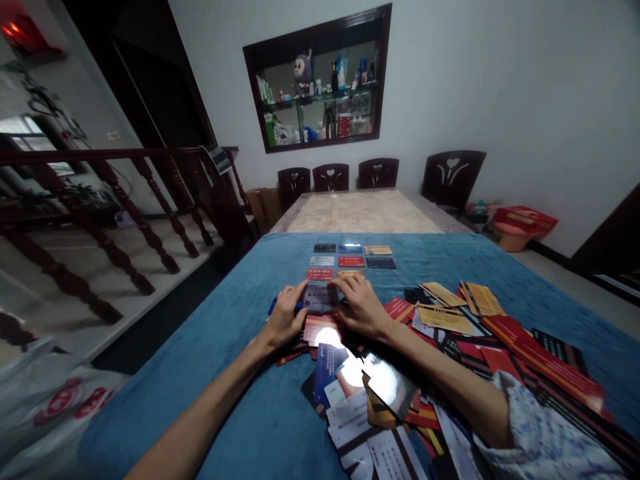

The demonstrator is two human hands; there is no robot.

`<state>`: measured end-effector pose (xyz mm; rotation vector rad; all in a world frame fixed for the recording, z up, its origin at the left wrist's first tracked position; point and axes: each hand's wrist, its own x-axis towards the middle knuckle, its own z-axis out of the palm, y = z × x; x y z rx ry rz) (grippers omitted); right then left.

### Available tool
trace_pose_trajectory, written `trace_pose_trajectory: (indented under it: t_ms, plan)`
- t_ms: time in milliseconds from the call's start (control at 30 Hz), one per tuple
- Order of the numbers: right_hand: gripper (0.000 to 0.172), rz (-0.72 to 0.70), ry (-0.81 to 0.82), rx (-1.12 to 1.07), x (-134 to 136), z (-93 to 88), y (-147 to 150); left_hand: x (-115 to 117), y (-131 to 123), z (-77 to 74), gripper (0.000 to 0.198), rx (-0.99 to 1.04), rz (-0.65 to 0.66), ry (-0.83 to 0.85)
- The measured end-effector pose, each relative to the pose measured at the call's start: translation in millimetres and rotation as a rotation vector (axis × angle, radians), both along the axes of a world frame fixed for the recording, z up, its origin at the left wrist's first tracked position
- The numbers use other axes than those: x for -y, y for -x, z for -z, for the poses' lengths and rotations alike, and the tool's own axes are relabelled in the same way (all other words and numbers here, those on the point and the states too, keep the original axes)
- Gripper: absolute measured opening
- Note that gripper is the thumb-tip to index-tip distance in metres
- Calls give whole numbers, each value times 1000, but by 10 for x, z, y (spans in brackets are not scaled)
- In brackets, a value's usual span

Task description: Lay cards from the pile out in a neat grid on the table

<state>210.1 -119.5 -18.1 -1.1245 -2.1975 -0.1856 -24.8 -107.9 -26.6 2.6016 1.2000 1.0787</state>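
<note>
A greyish-purple plastic card (321, 299) is held up between my two hands. The fingers of my left hand (286, 315) pinch its left edge, and my right hand (364, 308) grips the right side. Just beyond it, cards lie in neat rows, among them a red card (319, 274), a gold card (358, 273) partly behind my right fingers, and a dark navy card (381, 263). Below and right of my hands spreads a loose overlapping heap of cards (350, 423), some shining with glare. My right forearm passes over part of this heap.
A blue cloth (240, 293) covers the near part of the table, with bare marble-like tabletop (360, 210) beyond. Dark wooden chairs (331, 177) stand at the far end. Left are a wooden railing (145, 180) and a white plastic bag (55, 407); a red-topped bin (520, 223) sits right.
</note>
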Motion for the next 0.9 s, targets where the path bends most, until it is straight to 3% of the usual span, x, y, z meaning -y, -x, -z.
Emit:
trace_pose_trajectory:
  t_ms: [300,900]
  plan:
    - [47,94,-57,68,-41,63,24,-9,6,-21,67,-38,10,-27]
    - [46,68,-60,121,-73,-44,-21,-80,9,-115,66,-241,-49,-92]
